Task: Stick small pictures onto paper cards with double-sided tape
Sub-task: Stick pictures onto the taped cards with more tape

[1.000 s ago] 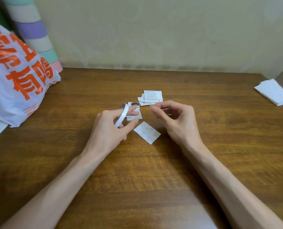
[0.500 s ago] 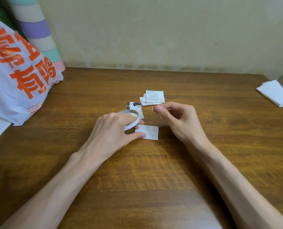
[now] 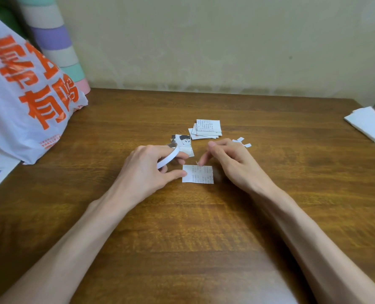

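A small white paper card (image 3: 200,174) with faint print lies flat on the wooden table (image 3: 182,227). My left hand (image 3: 144,172) grips a thin white roll of double-sided tape (image 3: 168,158), and its thumb tip presses the card's left edge. My right hand (image 3: 228,163) hovers at the card's upper edge and pinches a small piece of tape (image 3: 197,163) between thumb and forefinger. A small picture (image 3: 183,141) showing a drawn head lies just behind the roll, partly hidden by my left fingers. A stack of cut cards (image 3: 207,129) sits farther back.
A white plastic bag (image 3: 26,102) with orange characters stands at the left, with a pastel striped roll (image 3: 57,44) behind it. Small white tape-backing scraps (image 3: 241,141) lie beyond my right hand. Folded white tissue (image 3: 370,126) lies at the far right edge. A wall closes the back.
My left hand lowered the tape roll and pinned the card, which turned from tilted to square. My right hand came down toward the card's top edge with the tape piece.
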Demonstrator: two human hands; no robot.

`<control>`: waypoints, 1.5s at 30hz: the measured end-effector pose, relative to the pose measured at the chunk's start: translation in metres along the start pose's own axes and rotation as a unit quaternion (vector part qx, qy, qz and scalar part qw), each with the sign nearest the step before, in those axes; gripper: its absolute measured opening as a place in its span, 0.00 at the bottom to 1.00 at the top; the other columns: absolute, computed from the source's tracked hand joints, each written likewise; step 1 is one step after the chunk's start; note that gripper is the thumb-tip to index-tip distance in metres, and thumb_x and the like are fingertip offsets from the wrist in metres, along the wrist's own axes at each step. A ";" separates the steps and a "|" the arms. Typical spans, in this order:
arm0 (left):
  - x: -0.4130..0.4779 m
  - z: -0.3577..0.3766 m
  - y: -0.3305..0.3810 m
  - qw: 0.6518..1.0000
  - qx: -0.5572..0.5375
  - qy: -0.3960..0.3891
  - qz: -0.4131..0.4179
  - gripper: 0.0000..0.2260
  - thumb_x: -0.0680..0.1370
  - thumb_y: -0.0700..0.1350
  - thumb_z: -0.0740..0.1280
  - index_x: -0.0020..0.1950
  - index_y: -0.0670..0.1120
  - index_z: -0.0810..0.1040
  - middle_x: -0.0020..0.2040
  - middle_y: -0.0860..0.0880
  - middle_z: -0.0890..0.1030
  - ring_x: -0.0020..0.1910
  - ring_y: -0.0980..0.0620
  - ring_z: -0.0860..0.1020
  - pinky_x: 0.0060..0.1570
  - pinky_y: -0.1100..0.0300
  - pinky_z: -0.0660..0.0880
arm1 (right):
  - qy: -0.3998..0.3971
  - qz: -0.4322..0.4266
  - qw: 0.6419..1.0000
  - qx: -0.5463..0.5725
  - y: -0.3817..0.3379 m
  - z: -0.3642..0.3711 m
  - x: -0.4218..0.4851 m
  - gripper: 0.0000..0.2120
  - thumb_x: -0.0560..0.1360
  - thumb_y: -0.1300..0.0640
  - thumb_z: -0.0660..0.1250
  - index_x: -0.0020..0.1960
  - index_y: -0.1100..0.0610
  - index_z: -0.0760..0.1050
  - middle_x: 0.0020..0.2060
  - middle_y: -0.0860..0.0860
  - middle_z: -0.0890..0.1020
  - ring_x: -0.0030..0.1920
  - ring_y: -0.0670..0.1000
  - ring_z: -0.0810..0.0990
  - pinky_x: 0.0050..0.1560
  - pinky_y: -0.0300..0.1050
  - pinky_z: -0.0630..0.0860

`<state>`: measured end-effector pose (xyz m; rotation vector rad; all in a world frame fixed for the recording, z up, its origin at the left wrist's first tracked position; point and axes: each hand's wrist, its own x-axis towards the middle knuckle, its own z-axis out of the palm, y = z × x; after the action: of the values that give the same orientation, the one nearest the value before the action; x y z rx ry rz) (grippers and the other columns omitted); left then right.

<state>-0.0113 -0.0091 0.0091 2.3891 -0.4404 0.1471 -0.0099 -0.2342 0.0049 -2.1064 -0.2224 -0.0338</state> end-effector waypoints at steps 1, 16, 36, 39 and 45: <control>0.000 0.000 0.000 1.000 0.006 -0.008 -0.004 0.14 0.71 0.52 0.82 0.55 0.60 0.87 0.35 0.74 0.79 0.29 0.56 0.76 0.54 0.50 0.82 | 0.000 0.003 1.000 -0.016 0.001 0.002 0.000 0.25 0.86 0.42 0.56 0.40 0.43 0.87 0.49 0.32 0.79 0.66 0.44 0.73 0.68 0.45 0.64; 0.005 0.003 -0.004 0.999 -0.011 -0.052 -0.004 0.12 0.72 0.52 0.81 0.55 0.58 0.87 0.37 0.77 0.78 0.29 0.57 0.75 0.52 0.53 0.82 | -0.031 0.026 0.996 -0.083 -0.012 0.014 -0.009 0.21 0.86 0.45 0.58 0.41 0.41 0.86 0.58 0.39 0.75 0.67 0.38 0.59 0.62 0.39 0.48; 0.004 0.004 -0.006 0.998 -0.023 -0.060 0.004 0.09 0.72 0.52 0.81 0.50 0.57 0.87 0.43 0.76 0.80 0.28 0.57 0.74 0.56 0.54 0.79 | 0.006 0.027 0.992 -0.121 -0.007 0.012 -0.012 0.22 0.86 0.48 0.59 0.42 0.47 0.87 0.55 0.38 0.75 0.67 0.41 0.61 0.64 0.42 0.54; 0.004 0.004 -0.007 0.998 -0.029 -0.056 0.010 0.09 0.71 0.52 0.81 0.50 0.57 0.87 0.43 0.72 0.82 0.28 0.57 0.73 0.52 0.55 0.79 | 0.019 0.035 0.992 -0.121 -0.006 0.012 -0.012 0.21 0.86 0.48 0.59 0.42 0.48 0.87 0.54 0.38 0.75 0.67 0.42 0.61 0.65 0.43 0.55; 0.004 0.004 -0.007 0.998 -0.022 -0.055 0.018 0.09 0.72 0.51 0.81 0.51 0.56 0.87 0.36 0.76 0.78 0.28 0.57 0.73 0.48 0.59 0.73 | 0.034 0.051 0.992 -0.113 -0.004 0.012 -0.010 0.21 0.85 0.49 0.60 0.41 0.47 0.87 0.55 0.40 0.77 0.66 0.43 0.62 0.71 0.47 0.60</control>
<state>-0.0048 -0.0076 0.0027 2.3541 -0.5339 0.0210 -0.0212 -0.2230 0.0006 -2.3350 -0.0734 -0.0727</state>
